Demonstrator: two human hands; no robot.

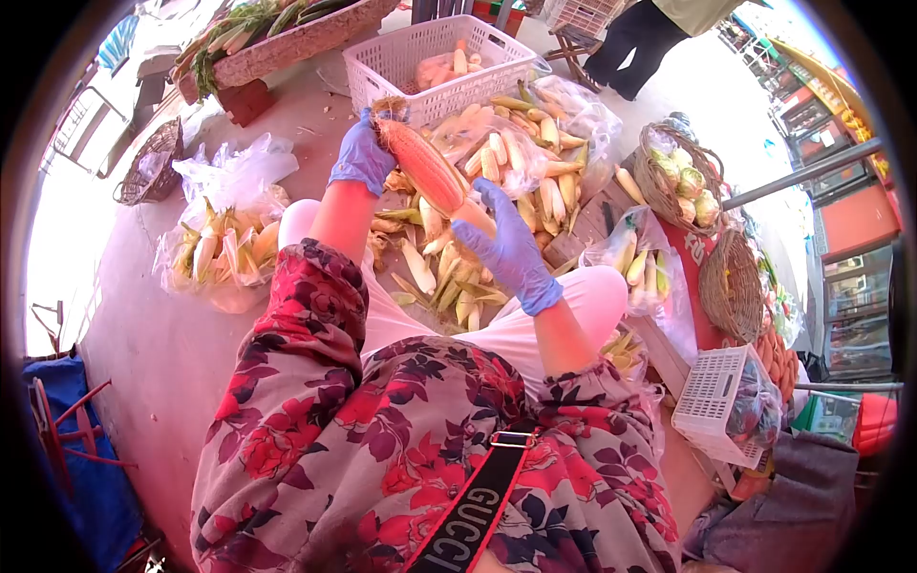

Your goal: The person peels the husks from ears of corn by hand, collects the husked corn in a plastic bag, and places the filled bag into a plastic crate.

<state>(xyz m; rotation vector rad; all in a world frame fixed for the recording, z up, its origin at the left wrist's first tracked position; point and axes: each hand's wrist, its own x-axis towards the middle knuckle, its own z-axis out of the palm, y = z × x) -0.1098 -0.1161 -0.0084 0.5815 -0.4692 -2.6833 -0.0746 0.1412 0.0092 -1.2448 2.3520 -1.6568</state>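
My left hand (363, 158), in a blue-violet glove, is closed round the upper end of a large ear of corn (425, 167). Brown silk sticks out at that end, and the kernels are bare. At the pale lower end of the ear is my right hand (506, 244), gloved the same way, its thumb and fingers spread apart. Beneath both hands, between my knees, lies a heap of corn ears (449, 267), some in yellowish husks. Several peeled ears rest in a clear plastic bag (511, 158) just beyond the right fingertips.
Ahead stands a white plastic crate (382, 81) with bagged ears inside. Bagged corn (224, 244) sits on the left, more bagged corn (645, 263) on the right. Farther right are a wicker basket of cabbages (688, 181) and a white basket (707, 401). A person (645, 43) stands at the back.
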